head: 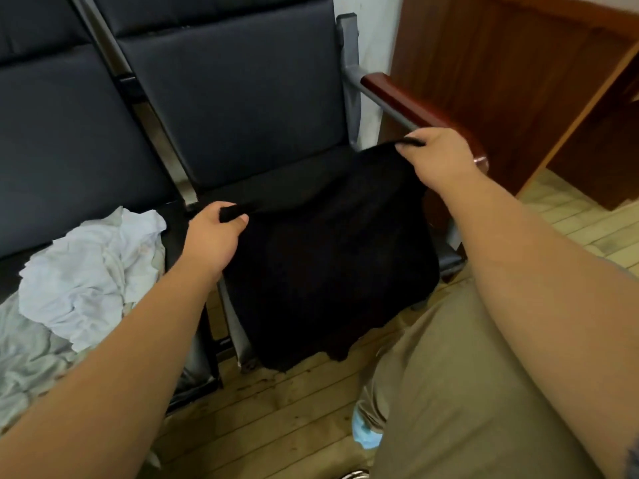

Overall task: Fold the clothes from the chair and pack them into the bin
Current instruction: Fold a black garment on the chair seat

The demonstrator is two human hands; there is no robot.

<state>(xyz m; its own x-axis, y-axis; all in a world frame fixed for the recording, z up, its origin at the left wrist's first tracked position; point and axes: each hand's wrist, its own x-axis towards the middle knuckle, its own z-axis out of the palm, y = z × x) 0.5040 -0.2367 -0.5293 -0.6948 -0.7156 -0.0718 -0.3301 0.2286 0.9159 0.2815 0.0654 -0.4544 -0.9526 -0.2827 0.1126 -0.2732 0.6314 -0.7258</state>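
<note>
one black fabric garment (328,264), draped over the dark padded chair seat (276,181); top edge pinched by one left hand (212,236) and one right hand (439,157), fingers closed on cloth. two pale crumpled garments (86,271) on adjoining seat.

Soft, even indoor light, moderately dim, with no hard shadows and no single source apparent. Faint sheen on the dark padded chair back (238,98) and on the polished wooden armrest (408,102). Black garment (328,257) rendered as a nearly featureless mass, folds lost in underexposure; white cloth (90,271) retaining crease detail. Wide-angle bowing toward the edges, forearms enlarged near the lower corners. Slight overall softness and compression smear.
</note>
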